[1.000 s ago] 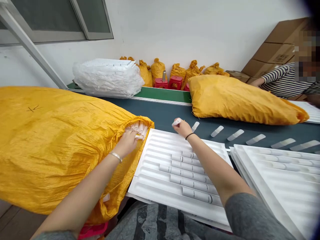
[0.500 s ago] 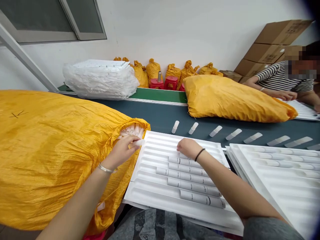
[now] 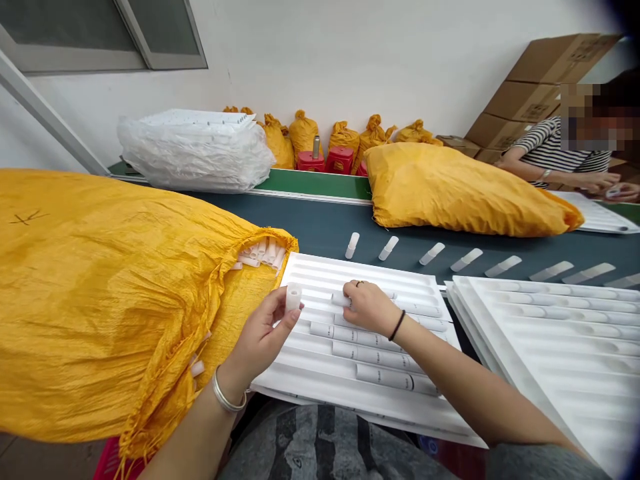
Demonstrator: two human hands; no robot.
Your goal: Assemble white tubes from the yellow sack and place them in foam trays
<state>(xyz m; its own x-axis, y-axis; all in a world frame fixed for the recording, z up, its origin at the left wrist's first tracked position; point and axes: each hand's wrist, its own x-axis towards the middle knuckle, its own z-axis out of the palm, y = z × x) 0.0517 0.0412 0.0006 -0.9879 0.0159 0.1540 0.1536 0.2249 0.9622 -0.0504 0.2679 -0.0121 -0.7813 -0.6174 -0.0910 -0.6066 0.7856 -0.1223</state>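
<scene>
My left hand [image 3: 263, 337] pinches a short translucent white plastic tube [image 3: 293, 297] upright, its open end facing me, above the left edge of a white ribbed tray [image 3: 295, 367]. Over the tray's middle, the fingers of my right hand [image 3: 371, 307] are closed around a printed white tube [image 3: 339, 299], partly hidden by them. More white tubes [image 3: 385, 377] with small dark print and a dark ring lie along the tray's grooves below that hand. To the left, a large yellow woven sack [image 3: 115, 287] gapes open, showing loose translucent tubes [image 3: 265, 251] inside.
A row of translucent tubes [image 3: 433, 253] stands on the dark conveyor belt [image 3: 320, 223]. Stacked trays [image 3: 550, 380] with tubes are at right. Beyond lie a full yellow sack [image 3: 465, 190] and a plastic-wrapped stack [image 3: 195, 153]. A co-worker's hands [image 3: 603, 183] are at far right.
My left hand has come away from the sack's mouth toward me and right, turning its tube upright. My right hand has shifted slightly left and now grips a printed tube.
</scene>
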